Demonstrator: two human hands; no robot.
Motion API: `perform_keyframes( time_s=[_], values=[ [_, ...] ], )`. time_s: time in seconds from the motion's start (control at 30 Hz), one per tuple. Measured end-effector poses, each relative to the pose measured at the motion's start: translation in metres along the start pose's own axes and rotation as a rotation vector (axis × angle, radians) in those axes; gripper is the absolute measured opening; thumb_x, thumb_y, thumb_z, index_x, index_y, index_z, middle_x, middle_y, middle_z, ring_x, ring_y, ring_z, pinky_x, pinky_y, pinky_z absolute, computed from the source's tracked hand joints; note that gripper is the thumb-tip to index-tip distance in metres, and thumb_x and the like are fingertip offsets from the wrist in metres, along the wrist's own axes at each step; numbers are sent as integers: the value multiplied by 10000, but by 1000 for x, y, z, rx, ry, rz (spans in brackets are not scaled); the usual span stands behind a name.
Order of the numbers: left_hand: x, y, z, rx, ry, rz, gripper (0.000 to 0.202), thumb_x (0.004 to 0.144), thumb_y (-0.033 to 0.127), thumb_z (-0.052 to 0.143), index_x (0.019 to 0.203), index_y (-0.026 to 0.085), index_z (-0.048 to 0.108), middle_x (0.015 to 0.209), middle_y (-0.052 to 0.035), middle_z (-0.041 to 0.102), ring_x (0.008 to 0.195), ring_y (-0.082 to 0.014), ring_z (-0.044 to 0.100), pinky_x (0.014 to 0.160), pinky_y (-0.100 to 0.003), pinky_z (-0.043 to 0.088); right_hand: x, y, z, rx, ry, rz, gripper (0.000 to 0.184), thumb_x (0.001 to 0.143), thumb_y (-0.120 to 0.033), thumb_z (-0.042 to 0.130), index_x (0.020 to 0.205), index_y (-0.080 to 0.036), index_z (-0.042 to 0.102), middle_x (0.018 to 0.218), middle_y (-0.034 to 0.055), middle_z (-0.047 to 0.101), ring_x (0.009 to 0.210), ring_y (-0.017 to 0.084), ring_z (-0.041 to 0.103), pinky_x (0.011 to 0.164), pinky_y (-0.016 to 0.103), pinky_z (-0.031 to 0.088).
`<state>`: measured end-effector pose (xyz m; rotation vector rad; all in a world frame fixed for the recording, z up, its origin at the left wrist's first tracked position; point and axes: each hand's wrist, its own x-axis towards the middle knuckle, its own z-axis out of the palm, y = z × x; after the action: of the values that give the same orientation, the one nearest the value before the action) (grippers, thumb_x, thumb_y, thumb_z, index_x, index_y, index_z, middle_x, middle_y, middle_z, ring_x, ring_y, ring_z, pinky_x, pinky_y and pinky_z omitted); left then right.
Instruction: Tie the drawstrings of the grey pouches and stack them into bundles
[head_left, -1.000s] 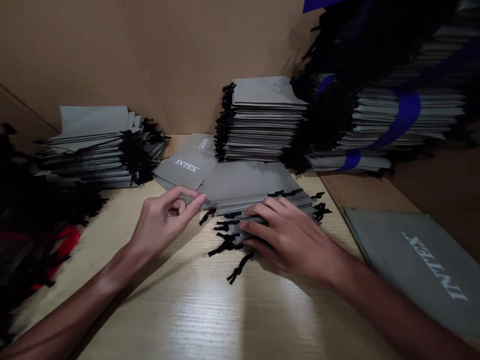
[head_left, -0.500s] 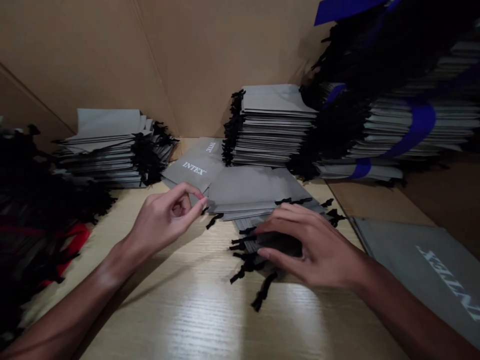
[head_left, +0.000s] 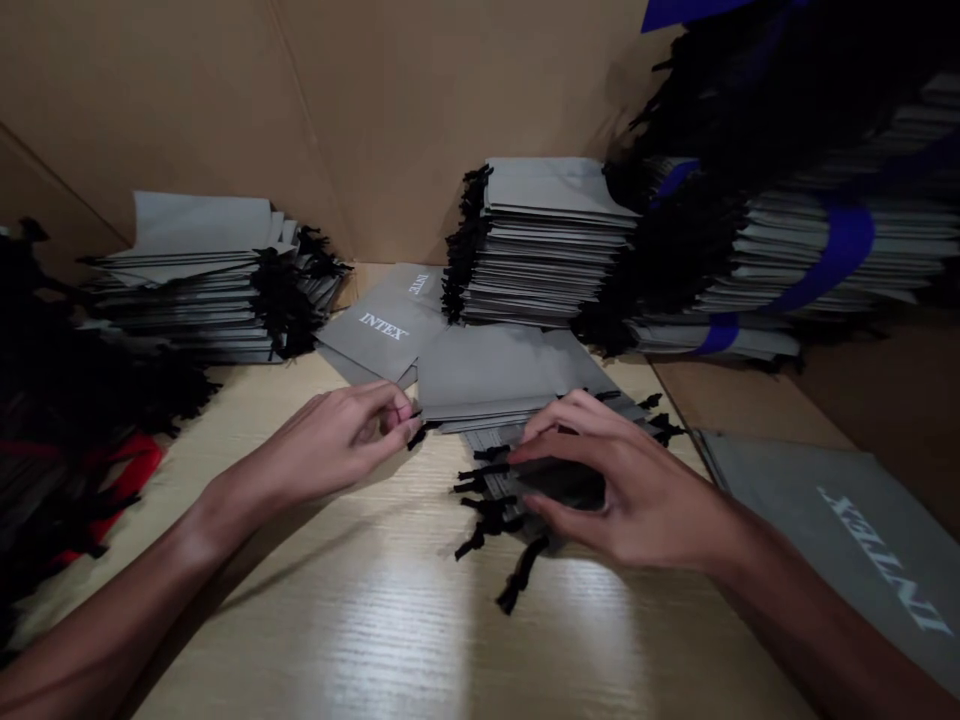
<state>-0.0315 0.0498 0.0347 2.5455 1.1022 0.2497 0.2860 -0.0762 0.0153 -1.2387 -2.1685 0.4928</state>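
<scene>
Your left grip point(head_left: 337, 437) has just dropped low over the worktop point(head_left: 300, 620), fingers together at the edge of the grey bags point(head_left: 510, 370) ahead of it, clamped or not I can't tell, while your right grip point(head_left: 619, 490) stays apart above the corded bags point(head_left: 491, 480) beneath it.

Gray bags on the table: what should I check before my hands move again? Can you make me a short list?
1. Right hand on the gray bags: ok, it is touching them.
2. Left hand at the bag edge: cannot tell if it is pinching.
3. Black cords tidy: not ok, they lie loose on the table.
4. Tall stack behind the hands: ok, neat and not touching them.
</scene>
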Motion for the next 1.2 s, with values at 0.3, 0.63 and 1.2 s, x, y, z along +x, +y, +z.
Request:
perform_keyframes(
  time_s=[0.3, 0.63, 1.2],
  values=[
    [-7, 14, 9, 87, 275, 296, 192, 1078, 368, 680, 1197, 223, 720, 1020, -22, 777, 645, -136, 642, 619, -289, 440, 0, -9, 0, 1, -38, 3, 306, 922, -255, 898, 1216, -272, 814, 1254, 97, 771, 1156, 314, 667, 941, 460, 574],
    [-13, 35, 32, -69, 258, 511, 74, 1143, 226, 612, 1185, 232, 673, 933, -1, 796, 670, -127, 718, 612, -261, 488, 5, 0, 8, -74, 36, -61, 201, 1177, -311, 628, 1214, -224, 805, 1091, 71, 839, 1002, 242, 737, 860, 392, 550],
    [-11, 47, 60, -91, 264, 411, 413, 1013, 470, 843, 771, 228, 611, 657, 87, 566, 526, -92, 548, 536, -259, 395, 11, 9, 20, 10, 300, -10, 179, 1171, -279, 645, 1178, -220, 814, 1112, 39, 882, 1009, 202, 798, 927, 329, 592]
  ],
)
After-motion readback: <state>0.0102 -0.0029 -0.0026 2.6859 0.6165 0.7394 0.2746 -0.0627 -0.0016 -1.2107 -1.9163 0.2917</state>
